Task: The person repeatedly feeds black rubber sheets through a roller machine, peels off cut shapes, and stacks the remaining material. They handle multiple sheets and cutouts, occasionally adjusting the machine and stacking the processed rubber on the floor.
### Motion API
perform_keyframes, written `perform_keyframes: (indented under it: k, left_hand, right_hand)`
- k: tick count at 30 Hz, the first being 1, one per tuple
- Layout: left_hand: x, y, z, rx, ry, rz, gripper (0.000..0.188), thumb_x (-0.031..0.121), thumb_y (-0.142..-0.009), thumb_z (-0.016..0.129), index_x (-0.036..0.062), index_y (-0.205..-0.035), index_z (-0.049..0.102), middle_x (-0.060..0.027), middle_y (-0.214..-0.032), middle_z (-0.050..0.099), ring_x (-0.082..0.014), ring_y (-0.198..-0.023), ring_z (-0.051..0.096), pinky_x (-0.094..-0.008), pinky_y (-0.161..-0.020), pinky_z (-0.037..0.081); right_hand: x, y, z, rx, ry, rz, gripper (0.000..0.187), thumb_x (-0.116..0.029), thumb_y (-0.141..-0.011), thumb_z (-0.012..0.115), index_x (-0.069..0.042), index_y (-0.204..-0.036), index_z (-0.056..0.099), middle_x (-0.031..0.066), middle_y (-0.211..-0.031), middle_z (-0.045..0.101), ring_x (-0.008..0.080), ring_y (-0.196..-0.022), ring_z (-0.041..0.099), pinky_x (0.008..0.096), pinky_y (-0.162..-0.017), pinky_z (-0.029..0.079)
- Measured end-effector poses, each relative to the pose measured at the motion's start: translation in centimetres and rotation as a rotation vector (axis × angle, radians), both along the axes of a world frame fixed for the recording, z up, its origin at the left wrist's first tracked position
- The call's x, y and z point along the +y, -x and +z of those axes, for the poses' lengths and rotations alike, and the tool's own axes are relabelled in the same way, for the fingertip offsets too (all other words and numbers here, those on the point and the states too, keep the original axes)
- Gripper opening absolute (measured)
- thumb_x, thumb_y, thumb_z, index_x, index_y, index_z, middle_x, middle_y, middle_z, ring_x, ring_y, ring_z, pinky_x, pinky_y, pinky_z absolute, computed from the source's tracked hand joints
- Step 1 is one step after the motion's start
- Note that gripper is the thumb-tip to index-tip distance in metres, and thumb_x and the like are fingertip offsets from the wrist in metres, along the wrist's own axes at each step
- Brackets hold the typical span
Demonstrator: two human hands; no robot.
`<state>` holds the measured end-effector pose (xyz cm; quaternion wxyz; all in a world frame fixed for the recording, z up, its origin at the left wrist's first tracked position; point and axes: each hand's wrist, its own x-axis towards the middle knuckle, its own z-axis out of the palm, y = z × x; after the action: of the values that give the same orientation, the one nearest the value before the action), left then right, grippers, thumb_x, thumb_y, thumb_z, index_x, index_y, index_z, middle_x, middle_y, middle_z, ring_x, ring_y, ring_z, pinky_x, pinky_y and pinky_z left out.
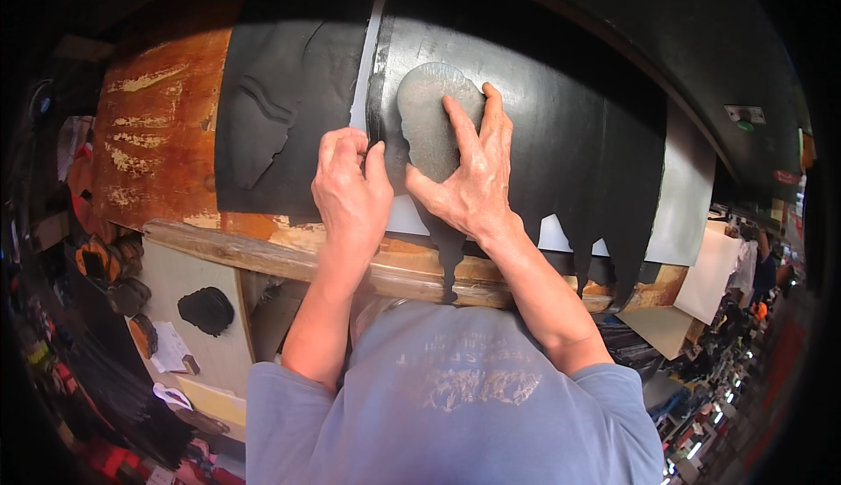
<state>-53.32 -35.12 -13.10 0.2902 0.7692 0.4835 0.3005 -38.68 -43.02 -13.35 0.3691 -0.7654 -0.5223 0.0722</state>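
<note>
A flat grey-green oval piece (429, 121) with a rough, notched edge lies on a glossy black sheet (561, 134). My right hand (477, 165) spans it, thumb at its lower edge and fingers spread over its right side, holding it against the sheet. Left of it, my left hand (350, 183) is closed, its fingers curled in and the thumb against them, beside the sheet's left edge. Whatever is in those fingers is hidden. Near that hand, a pale strip (370, 42) runs between the glossy sheet and a duller black sheet (263, 126) bearing a cut or fold.
Ragged black tongues (448, 261) hang over the worn wooden front edge (236, 244) of the table. A black scalloped stack (206, 311) sits on a pale board at lower left. At right is a grey sheet (679, 196), with a cream panel (708, 270) below it.
</note>
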Motion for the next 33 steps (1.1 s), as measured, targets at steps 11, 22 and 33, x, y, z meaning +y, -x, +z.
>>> perform_keyframes:
  k: [11,22,33]
  left_hand:
    - [2.5,-1.7,-2.1,-0.063,-0.333,0.016,0.014,0.000,-0.089,0.074,-0.0056,-0.101,0.070,-0.0166,-0.124,0.066,-0.0331,-0.114,0.063,-0.0434,-0.098,0.053]
    - [1.0,-0.6,-0.2,-0.184,-0.262,-0.058,0.020,-0.005,-0.098,0.065,-0.0020,-0.117,0.071,-0.0170,-0.121,0.071,-0.0319,-0.111,0.068,-0.0402,-0.094,0.056]
    - [-10.3,2.2,-4.5,-0.126,-0.401,-0.599,0.017,-0.005,-0.088,0.079,0.0016,-0.094,0.064,-0.0142,-0.080,0.066,-0.0351,-0.069,0.059,-0.0449,-0.065,0.049]
  right_hand:
    - [2.1,-0.5,-0.7,-0.035,-0.016,-0.103,0.086,-0.030,-0.066,0.089,0.006,-0.141,0.063,0.0419,-0.154,0.035,0.0564,-0.133,0.046,0.0589,-0.110,0.047]
    - [1.2,-1.2,-0.9,0.052,-0.131,0.037,0.090,-0.036,-0.076,0.092,0.008,-0.146,0.057,0.0474,-0.161,0.022,0.0618,-0.144,0.036,0.0636,-0.116,0.043]
    - [-16.5,-21.4,5.3,-0.026,-0.800,-0.676,0.023,-0.016,-0.109,0.063,0.000,-0.093,0.067,0.0031,-0.083,0.068,0.0104,-0.078,0.061,0.0280,-0.073,0.051]
